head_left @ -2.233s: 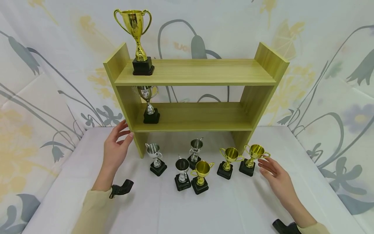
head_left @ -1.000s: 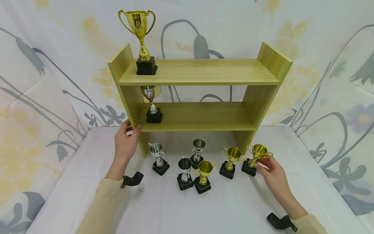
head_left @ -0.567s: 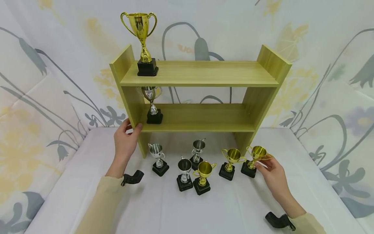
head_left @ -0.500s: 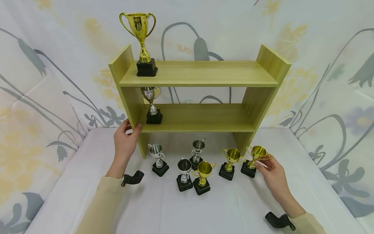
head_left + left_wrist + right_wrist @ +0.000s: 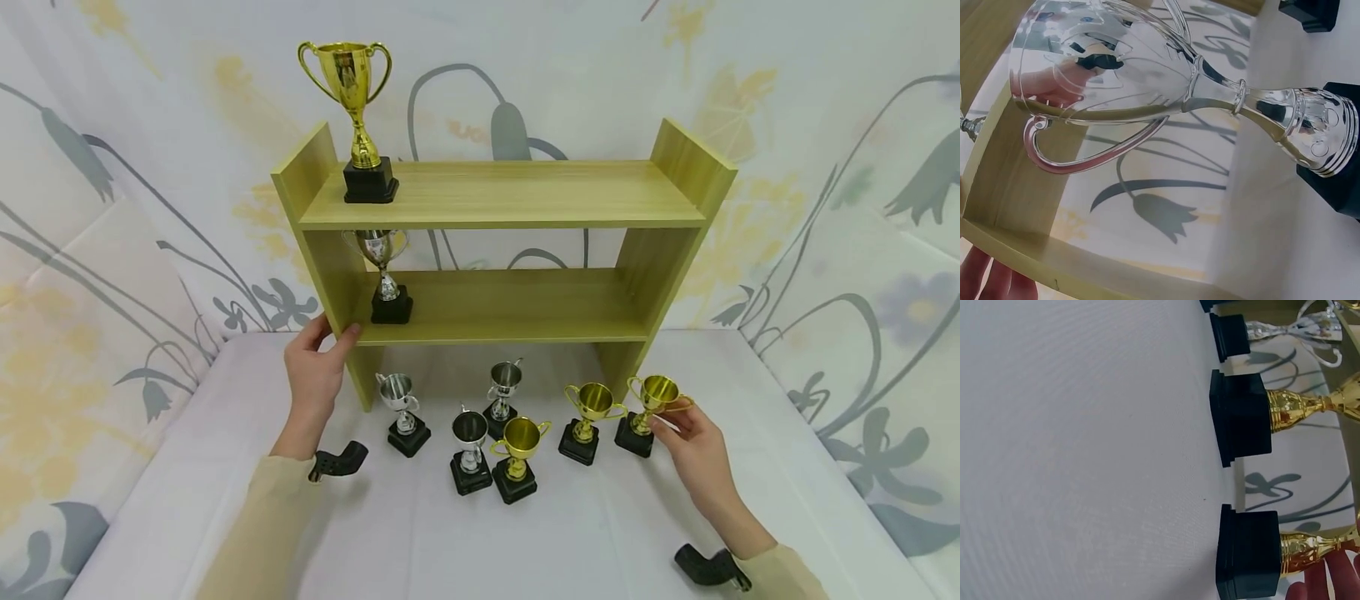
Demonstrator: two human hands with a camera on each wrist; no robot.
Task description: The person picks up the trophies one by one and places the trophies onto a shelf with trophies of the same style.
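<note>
My left hand (image 5: 313,375) grips the left side panel of a wooden shelf (image 5: 517,307), thumb at its front edge and fingers behind. In the left wrist view, fingertips (image 5: 997,281) show at the shelf's edge, with a silver trophy (image 5: 1104,62) close to the camera. At the far right of the table, my right hand (image 5: 701,458) pinches a small gold trophy (image 5: 654,396) just below its cup. Its black base (image 5: 1250,553) appears to rest on the cloth. Beside it stands another gold trophy (image 5: 592,404), not touched by the hand.
A large gold trophy (image 5: 350,79) stands on the top shelf's left end, and a silver one (image 5: 386,283) below it. Between the hands are three silver cups, at left (image 5: 397,392), front (image 5: 470,429) and back (image 5: 505,379), plus a gold cup (image 5: 520,437).
Since the earliest frame, my left hand has moved right and taken hold of the shelf's side. My right fingers have gone round the gold trophy. The trophies keep their places.
</note>
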